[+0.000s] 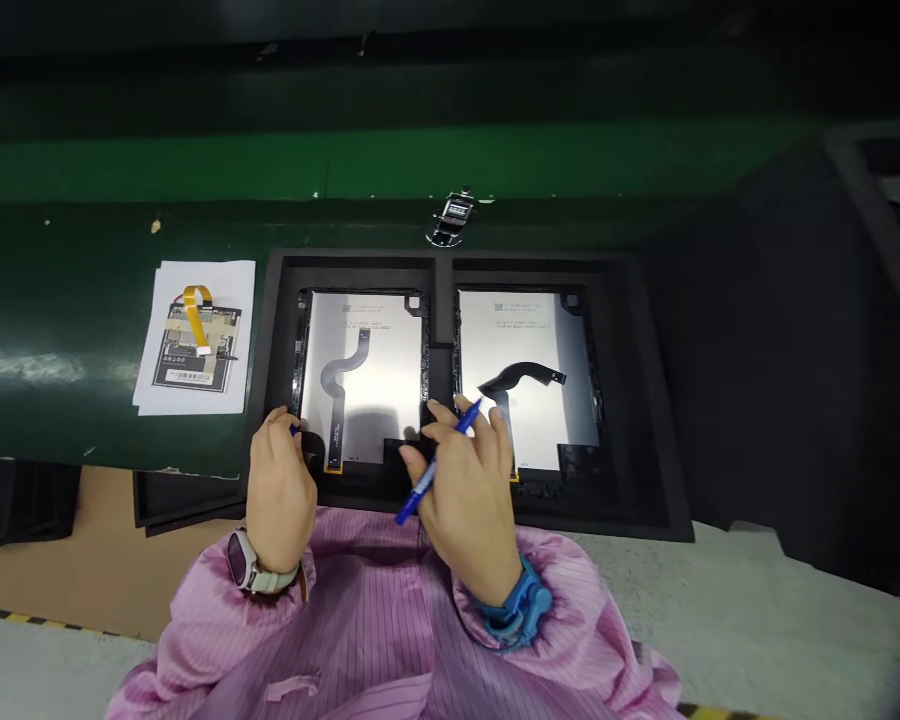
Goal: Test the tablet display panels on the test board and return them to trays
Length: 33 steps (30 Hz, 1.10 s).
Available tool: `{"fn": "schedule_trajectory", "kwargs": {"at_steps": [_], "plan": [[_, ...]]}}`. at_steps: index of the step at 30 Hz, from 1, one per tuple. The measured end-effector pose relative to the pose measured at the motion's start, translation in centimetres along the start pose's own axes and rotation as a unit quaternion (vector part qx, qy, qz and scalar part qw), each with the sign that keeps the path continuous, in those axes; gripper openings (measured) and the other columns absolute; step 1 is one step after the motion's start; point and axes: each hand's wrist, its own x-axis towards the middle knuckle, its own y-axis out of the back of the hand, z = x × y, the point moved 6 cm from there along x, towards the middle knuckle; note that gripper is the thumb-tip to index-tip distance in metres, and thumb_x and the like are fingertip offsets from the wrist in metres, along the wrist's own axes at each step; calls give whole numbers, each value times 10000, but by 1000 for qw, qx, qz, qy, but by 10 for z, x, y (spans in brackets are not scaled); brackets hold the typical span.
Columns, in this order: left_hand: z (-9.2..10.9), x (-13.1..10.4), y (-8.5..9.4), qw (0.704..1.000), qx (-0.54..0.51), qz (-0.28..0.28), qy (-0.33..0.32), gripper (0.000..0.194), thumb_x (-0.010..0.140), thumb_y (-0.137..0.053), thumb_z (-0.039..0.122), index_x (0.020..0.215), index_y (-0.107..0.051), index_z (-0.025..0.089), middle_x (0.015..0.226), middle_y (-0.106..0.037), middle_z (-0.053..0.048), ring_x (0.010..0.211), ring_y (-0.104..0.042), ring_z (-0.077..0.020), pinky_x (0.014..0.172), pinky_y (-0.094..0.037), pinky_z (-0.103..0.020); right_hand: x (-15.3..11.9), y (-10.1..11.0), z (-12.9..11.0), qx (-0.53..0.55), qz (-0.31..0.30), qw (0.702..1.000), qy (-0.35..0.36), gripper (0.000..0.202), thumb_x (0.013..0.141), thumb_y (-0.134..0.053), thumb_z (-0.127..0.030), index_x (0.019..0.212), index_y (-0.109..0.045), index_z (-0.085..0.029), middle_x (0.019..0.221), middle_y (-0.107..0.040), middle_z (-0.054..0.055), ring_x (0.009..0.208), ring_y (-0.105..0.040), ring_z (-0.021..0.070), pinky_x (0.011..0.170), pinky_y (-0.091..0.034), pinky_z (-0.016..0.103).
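A black foam tray (442, 300) holds two silver-backed display panels side by side. The left panel (382, 400) carries a curved dark flex cable, and the right panel (532, 420) has a black one bent to the right. At the left panel's lower left edge is my left hand (279, 490), its fingers bent together, with a small blue bit showing at the fingertips. My right hand (469, 490) lies between the panels, fingers over the tray's divider and the right panel's lower left corner. It holds a blue pen (439, 462) slanting up to the right.
White paper (146, 385) on the green bench at left bears a battery-like module (195, 350) with an orange flex cable. A small shiny metal device (450, 220) stands behind the tray. Black foam pieces (757, 380) rise at right.
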Motion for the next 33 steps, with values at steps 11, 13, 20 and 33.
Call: {"fn": "schedule_trajectory", "kwargs": {"at_steps": [11,13,20,33], "plan": [[-23,15,18,959,-213,-76,168,355,1030,-447,559,1096,-587,239,1203,-681,-101,1130,-659,-249,988,-511,-419,3,-15,-6,6,-49,998,25,285,1017,-516,-397,1085,-580,-128,1357,-620,238,1417,-474,421,1184,-384,696],[-29,17,19,929,-295,-67,211,386,977,-539,610,1035,-587,232,1193,-687,-99,1136,-658,-235,975,-533,-396,1,-17,-4,21,-49,998,27,283,1013,-528,-398,1086,-574,-128,1387,-603,242,1445,-446,432,1183,-385,698],[-17,15,27,799,-529,3,287,397,843,-757,562,935,-595,212,1097,-778,-101,1057,-720,-219,921,-580,-379,-2,3,2,118,-49,992,10,354,1024,-519,-369,1324,-480,-185,1535,-515,203,1532,-361,373,1150,-444,655],[112,-15,5,727,-679,-107,1,187,1068,-497,278,1180,-640,234,1509,-589,-97,1431,-537,-245,1149,-509,-427,-20,60,-11,96,165,978,80,808,879,-719,-209,1599,-352,-220,1322,-665,148,1094,-732,267,872,-642,373]]}}
